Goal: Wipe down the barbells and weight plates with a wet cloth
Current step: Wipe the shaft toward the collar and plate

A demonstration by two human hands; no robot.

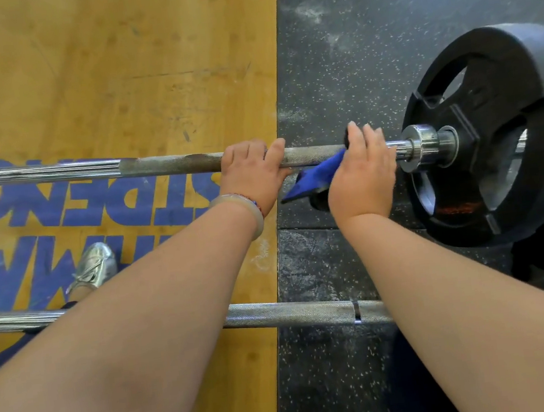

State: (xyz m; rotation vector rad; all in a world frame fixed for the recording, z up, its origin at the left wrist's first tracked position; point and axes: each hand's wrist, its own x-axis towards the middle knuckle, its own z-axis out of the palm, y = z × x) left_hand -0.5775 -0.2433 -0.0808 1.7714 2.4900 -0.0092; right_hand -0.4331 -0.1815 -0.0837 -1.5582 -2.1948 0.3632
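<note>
A yellow wooden platform [113, 71] with large blue lettering fills the left side, and a black speckled rubber floor [362, 26] fills the right. On the rubber stands a black weight plate [537, 74] with cut-out grip holes, upright on the end of the far barbell [174, 164], just beyond the shiny steel collar [421, 146]. That bar runs across both floors; its knurled stretch looks dull and rust-stained. A second, near barbell [293, 313] lies parallel to it, closer to the person and partly hidden under both forearms. The left hand [253, 174] grips the far bar from above, fingers curled over it, at the seam between wood and rubber. The right hand [361, 172] is wrapped round the same bar near the collar, holding the blue cloth [321, 174] against the steel; a corner of the cloth hangs out toward the left hand. A pale bracelet [247, 208] circles the left wrist, and a silver shoe [96, 264] rests on the lettering
</note>
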